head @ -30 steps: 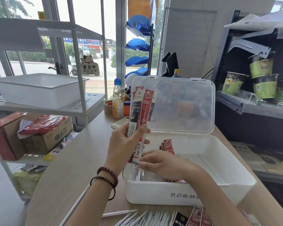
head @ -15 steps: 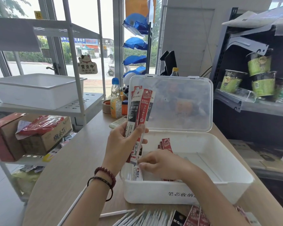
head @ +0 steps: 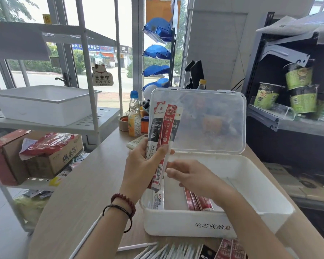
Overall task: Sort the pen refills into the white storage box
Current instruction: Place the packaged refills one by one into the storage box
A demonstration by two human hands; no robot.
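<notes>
My left hand (head: 144,165) grips a fanned bunch of packaged pen refills (head: 162,131) upright above the left end of the white storage box (head: 204,227). The box stands open on the table with its clear lid (head: 209,120) raised behind. My right hand (head: 193,176) hovers over the box with relaxed fingers, its fingertips close to the lower end of the held packs; it holds nothing. Inside the box lie a white refill pack (head: 158,200) at the left and red refill packs (head: 196,201) beside it.
Loose white refills (head: 157,249) and more red and black packs (head: 224,250) lie at the table's near edge. A drink bottle (head: 134,116) and tape roll (head: 123,123) stand behind. A metal shelf with a white tray (head: 43,103) and cardboard box (head: 45,157) is on the left.
My right hand has risen out of the box's left compartment toward the held bunch. A white pack now lies in that compartment. The left hand holds its bunch steady.
</notes>
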